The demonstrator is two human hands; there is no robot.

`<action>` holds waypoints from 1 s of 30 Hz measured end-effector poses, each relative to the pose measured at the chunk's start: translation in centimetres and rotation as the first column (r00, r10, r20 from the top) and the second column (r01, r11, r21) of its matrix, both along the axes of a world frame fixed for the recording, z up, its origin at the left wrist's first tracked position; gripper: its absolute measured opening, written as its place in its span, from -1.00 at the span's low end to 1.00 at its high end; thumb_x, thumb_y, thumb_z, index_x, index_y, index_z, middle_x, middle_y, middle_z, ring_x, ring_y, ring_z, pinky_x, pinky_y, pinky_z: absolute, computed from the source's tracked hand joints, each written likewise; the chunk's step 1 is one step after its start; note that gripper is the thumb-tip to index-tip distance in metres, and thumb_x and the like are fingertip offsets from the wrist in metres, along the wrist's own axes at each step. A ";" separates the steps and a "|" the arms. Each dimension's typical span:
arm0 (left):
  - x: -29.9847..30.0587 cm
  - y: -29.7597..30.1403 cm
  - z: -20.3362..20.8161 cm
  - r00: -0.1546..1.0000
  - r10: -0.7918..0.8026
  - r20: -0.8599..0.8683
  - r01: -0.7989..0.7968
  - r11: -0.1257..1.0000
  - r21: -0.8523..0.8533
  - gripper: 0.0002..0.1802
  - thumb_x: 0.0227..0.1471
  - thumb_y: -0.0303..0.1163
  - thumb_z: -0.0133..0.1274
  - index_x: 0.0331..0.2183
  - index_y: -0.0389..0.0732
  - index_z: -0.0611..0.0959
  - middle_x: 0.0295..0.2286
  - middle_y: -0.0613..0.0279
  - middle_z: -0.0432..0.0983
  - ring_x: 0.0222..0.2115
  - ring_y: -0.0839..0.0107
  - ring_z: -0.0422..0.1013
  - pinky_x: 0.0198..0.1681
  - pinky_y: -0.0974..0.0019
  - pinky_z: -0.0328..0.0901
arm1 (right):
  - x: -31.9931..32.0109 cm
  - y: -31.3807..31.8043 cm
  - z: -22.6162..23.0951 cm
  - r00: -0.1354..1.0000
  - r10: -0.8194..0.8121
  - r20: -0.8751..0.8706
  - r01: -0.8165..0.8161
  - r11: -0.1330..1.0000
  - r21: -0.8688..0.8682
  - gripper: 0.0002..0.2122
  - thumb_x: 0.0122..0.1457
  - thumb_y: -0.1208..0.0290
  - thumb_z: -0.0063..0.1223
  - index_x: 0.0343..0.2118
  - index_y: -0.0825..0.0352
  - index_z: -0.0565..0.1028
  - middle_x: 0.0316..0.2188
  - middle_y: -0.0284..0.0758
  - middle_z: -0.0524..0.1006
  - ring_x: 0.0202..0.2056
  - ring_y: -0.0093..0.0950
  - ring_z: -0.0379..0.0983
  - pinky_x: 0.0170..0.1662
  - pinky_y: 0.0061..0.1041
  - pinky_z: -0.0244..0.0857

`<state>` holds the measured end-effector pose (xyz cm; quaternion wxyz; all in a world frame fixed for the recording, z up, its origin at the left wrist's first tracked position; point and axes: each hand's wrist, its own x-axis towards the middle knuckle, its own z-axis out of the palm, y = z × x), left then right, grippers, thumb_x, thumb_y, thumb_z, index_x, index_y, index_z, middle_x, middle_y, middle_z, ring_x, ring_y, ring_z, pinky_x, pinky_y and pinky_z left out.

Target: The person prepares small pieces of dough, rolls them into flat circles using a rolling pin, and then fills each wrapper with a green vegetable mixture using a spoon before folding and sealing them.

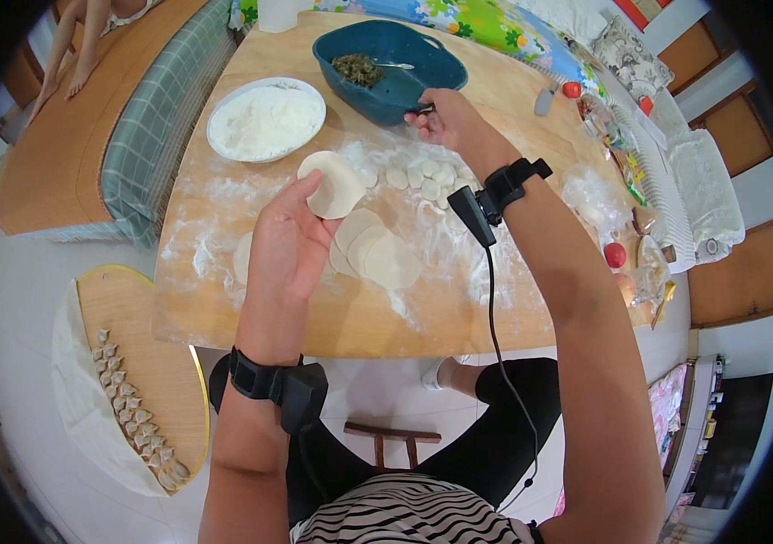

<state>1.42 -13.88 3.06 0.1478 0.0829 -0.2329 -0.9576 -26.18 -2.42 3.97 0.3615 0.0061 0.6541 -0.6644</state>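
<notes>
My left hand [288, 222] holds a round, thin dumpling wrapper [336, 187] between thumb and fingers above the table. My right hand [452, 120] is closed on the near right rim of a dark blue bowl [395, 107]. Inside that bowl, dark green filling [355, 69] is heaped at the left, with a metal spoon [397, 65] beside it. Several overlapping wrappers [388, 259] lie just right of my left hand. Small floured dough pieces [430, 174] are grouped between my hands. A white bowl [214, 136] of flour stands at the left.
Loose flour dusts the wooden table [332, 328]. Plastic bags [590, 195] and a red round item [615, 255] lie along its right side. Below left, a round board [96, 288] bears rows of shaped dumplings [131, 408]. A black cable [493, 317] hangs from my right wrist.
</notes>
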 end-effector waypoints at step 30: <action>17.9 -2.7 -1.0 0.817 0.577 0.000 -0.575 0.814 0.088 -0.73 0.12 -0.54 -0.11 -0.11 -0.44 0.39 -0.10 -0.03 0.40 -0.08 0.16 0.39 0.04 0.09 0.35 | 31.5 20.0 7.0 0.949 0.308 -0.064 -0.309 0.951 -0.008 -0.78 0.07 0.44 -0.07 -0.28 0.49 0.36 -0.68 -0.23 0.44 -0.76 -0.53 0.30 -0.67 -0.49 0.32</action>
